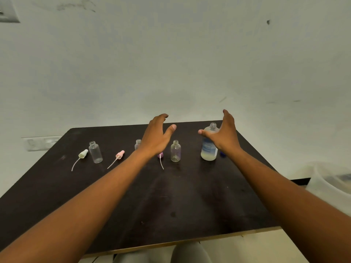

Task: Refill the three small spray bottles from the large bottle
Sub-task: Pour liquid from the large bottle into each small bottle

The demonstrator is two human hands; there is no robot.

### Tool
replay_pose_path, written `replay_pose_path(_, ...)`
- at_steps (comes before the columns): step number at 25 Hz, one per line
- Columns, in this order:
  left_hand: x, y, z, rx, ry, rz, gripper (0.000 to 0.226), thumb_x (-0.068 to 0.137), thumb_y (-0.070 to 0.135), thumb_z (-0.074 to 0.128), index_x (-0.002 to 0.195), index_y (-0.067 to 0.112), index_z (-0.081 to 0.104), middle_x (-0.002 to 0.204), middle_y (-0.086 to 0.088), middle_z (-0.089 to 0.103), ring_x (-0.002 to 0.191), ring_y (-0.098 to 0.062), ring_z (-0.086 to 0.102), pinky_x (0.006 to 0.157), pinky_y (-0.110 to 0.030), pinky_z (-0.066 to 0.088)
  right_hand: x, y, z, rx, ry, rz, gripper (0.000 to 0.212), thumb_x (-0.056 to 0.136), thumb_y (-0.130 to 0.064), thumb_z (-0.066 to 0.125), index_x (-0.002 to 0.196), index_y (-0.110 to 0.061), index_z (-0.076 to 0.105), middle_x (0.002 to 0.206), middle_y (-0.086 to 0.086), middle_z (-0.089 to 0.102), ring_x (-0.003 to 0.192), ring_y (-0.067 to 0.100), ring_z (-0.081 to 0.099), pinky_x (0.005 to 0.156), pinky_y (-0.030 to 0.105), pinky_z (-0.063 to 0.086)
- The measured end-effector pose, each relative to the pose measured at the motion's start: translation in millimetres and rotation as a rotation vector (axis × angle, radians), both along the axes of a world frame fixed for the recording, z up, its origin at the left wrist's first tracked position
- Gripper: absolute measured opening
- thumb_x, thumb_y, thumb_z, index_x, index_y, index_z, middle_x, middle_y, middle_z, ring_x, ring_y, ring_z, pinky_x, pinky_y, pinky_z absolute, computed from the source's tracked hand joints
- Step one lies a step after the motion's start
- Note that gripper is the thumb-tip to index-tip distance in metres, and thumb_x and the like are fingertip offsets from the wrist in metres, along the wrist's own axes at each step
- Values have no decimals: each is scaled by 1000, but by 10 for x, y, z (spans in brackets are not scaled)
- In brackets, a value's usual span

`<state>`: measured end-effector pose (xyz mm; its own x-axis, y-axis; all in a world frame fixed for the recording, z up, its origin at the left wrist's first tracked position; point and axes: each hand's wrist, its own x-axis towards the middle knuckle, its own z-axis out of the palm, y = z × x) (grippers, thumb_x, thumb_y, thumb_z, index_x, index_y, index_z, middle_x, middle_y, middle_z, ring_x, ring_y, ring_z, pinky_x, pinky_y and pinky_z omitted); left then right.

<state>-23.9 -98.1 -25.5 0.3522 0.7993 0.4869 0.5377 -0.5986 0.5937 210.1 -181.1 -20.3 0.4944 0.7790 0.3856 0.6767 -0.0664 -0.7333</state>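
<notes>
Both hands hover spread and empty above the dark table point(190, 196); we hold nothing. Our right hand point(224, 132) floats with fingers straight and thumb stretched inward, and the large bottle point(209, 147) stands directly behind and below its palm, partly covered by it. Whether the thumb touches the bottle we cannot tell. That bottle is upright, its long axis vertical, its neck uncapped, with pale liquid in its lower part. Our left hand point(156, 138) is likewise open, well apart from the large bottle. Just right of it stands an empty small bottle point(175, 151); a second small bottle point(138, 144) peeks from behind its wrist; a third small bottle point(95, 152) stands further left. Three spray heads point(120, 155) lie beside them. We judge the right hand nearer, needing only a short closing wrap around the upright body.
</notes>
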Motion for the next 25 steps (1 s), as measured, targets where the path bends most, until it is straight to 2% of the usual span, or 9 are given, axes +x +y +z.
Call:
replay_pose_path(4,70,95,-185,-69,-30,0,56,99,51,53,147,24,42,145,2,50,133,-17,47,109,-46,44,77,78,-215,-15,142,31,129,62,-52,94,160,-16,18,163,6,27,149,25,31,116,37,33)
replay_pose_path(8,161,125,-328,-122,-77,-18,56,98,49,56,146,21,44,143,2,51,129,-14,50,108,-44,46,102,171,-424,-16,241,37,129,60,-52,94,159,-16,21,162,5,32,147,24,36,116,38,37)
replay_pose_path(11,221,123,-385,-161,-111,-14,57,98,48,57,146,19,45,142,1,53,127,-14,52,107,-40,47,95,210,-544,22,350,40,117,63,-44,95,155,-16,29,153,4,44,138,22,47,109,33,42)
replay_pose_path(14,260,128,-432,-222,-144,-9,56,98,49,57,145,20,45,137,0,55,124,-15,54,104,-36,47,94,259,-653,75,431,17,95,63,-39,96,141,-19,47,132,-1,60,121,20,61,99,31,52)
replay_pose_path(19,255,137,-550,-313,-168,-27,63,97,51,57,148,20,40,134,2,55,119,-13,56,101,-35,49,79,313,-739,66,432,-26,78,64,-41,91,133,-23,58,124,-4,67,114,19,64,102,46,54)
replay_pose_path(25,226,94,-588,-383,-171,-64,67,98,50,56,152,19,34,137,2,54,115,-8,53,90,-24,42,61,326,-693,71,406,-19,72,68,-37,89,133,-22,60,122,-4,68,111,18,65,101,44,54)
